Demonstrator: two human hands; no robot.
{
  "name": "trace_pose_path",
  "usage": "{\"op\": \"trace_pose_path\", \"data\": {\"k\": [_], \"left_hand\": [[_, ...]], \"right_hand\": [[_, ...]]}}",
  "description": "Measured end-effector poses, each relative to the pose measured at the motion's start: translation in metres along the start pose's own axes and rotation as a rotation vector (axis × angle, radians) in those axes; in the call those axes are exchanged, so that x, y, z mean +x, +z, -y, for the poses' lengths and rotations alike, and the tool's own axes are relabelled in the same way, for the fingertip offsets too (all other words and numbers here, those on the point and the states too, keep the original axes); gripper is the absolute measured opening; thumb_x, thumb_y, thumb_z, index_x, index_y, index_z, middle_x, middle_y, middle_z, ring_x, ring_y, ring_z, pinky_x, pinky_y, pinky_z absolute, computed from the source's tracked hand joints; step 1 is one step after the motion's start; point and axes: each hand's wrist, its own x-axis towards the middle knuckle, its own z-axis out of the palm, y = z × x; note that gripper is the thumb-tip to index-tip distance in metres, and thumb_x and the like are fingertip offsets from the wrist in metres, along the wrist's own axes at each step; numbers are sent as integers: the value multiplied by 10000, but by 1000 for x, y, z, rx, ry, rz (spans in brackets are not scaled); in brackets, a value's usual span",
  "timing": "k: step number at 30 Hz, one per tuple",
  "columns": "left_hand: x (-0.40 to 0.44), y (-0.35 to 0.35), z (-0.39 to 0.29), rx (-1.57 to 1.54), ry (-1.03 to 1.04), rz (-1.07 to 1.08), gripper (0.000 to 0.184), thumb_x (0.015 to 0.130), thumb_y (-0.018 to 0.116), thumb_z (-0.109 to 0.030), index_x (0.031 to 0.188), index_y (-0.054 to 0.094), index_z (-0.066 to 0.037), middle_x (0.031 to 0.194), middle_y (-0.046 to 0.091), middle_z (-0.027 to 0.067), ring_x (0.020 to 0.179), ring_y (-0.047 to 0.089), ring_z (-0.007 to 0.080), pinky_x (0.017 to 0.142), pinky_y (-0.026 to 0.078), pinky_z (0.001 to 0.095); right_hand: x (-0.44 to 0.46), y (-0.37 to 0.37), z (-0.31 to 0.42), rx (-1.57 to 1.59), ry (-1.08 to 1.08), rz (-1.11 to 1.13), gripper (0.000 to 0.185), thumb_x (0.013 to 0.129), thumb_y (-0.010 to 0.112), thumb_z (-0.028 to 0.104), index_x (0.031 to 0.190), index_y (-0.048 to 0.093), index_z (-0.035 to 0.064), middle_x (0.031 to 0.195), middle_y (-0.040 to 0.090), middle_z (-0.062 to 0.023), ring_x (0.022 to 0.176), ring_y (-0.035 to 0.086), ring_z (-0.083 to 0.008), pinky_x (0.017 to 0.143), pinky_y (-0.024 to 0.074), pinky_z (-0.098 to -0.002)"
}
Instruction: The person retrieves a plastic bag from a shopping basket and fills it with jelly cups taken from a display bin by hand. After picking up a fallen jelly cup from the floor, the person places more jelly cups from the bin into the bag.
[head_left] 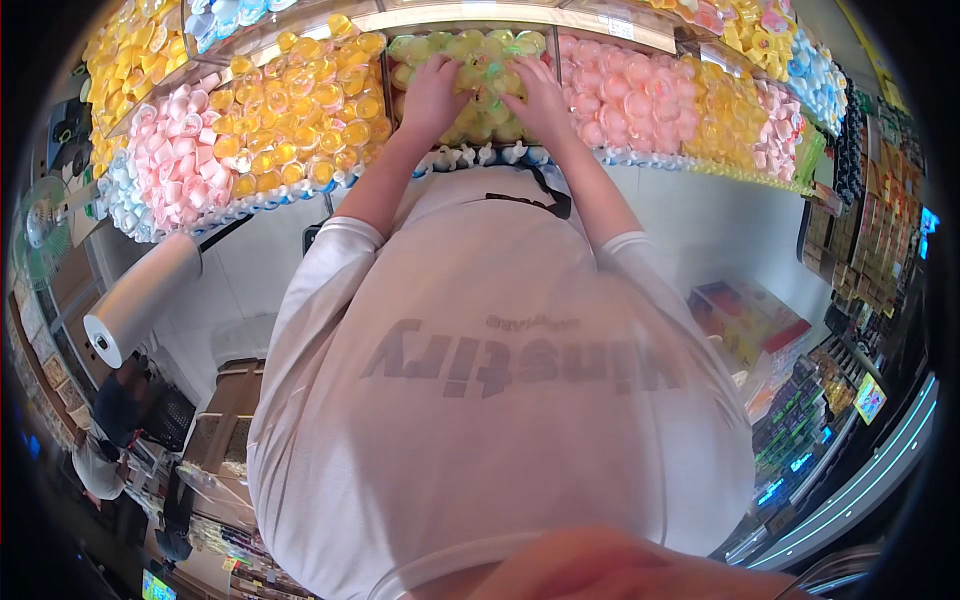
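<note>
My left hand (pixel 433 98) rests on the left side of a pile of green, round, glossy cups (pixel 485 125), probably jelly cups. Its fingers reach forward and the thumb stands apart. Across the same pile, my right hand (pixel 538 97) touches the right side, fingers stretched out and pointing inward. Between the two hands some brighter green pieces show. What lies under the fingertips is hidden, and I see nothing plainly gripped.
Yellow cups (pixel 305 105) fill the section at left, pink cups (pixel 630 90) the one at right. A clear divider (pixel 386 75) separates sections. Below left juts a large plastic roll (pixel 145 300). A brown carton (pixel 228 415) stands lower left, a colourful box (pixel 745 320) lower right. Another person is far left.
</note>
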Motion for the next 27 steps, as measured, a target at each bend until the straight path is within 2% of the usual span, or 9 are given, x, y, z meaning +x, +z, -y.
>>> {"op": "trace_pose_path", "data": {"k": [5,8,11,13,17,19,22,27], "left_hand": [[6,-2,-3,13,-48,55,458,723,775,-209,1128,629,-51,1114,587,99,1056,547,307,919,463,401],[11,-9,0,-49,-96,-37,447,727,775,-215,1120,634,-56,1115,589,89,1051,547,303,914,464,400],[16,-19,9,66,-118,-124,443,725,775,-217,1116,637,-60,1112,591,82,1055,554,303,909,470,405],[18,-20,17,67,-157,-48,467,732,766,-203,1150,618,-52,1137,584,96,1088,552,312,924,465,411],[13,-13,21,-50,-150,-38,528,742,753,-186,1219,569,-53,1172,573,113,1119,549,324,939,459,419],[13,-15,14,-1,-92,-28,591,753,741,-174,1283,508,-55,1202,561,133,1131,546,336,943,461,426],[13,-16,9,56,-37,-42,612,759,738,-182,1303,486,-62,1206,561,143,1127,551,343,939,467,431],[16,-10,10,29,-112,41,592,766,738,-200,1290,499,-64,1203,564,154,1100,562,352,917,475,438]], "right_hand": [[5,-8,3,-90,2,36,471,725,741,180,1156,609,44,1202,598,-158,1209,494,-359,1021,399,-435],[11,-15,0,-40,3,-4,469,717,742,188,1146,615,47,1178,610,-162,1175,519,-353,993,417,-439],[16,-17,-9,-2,96,-65,449,723,735,200,1129,621,46,1169,614,-165,1129,544,-352,972,428,-438],[23,-15,-12,-46,106,-44,455,733,720,198,1147,607,45,1170,613,-169,1108,553,-355,967,432,-432],[27,-5,-7,-14,170,13,494,751,703,207,1199,570,48,1190,602,-169,1116,553,-358,960,442,-434],[28,-2,-5,-96,181,72,525,802,676,232,1269,518,49,1239,582,-169,1150,545,-356,948,451,-421],[29,0,-7,-71,153,66,541,795,684,233,1273,508,50,1232,585,-173,1140,557,-348,937,460,-422],[34,-4,-7,-36,176,145,529,787,659,247,1251,509,45,1216,582,-184,1108,569,-357,927,465,-433]]}}
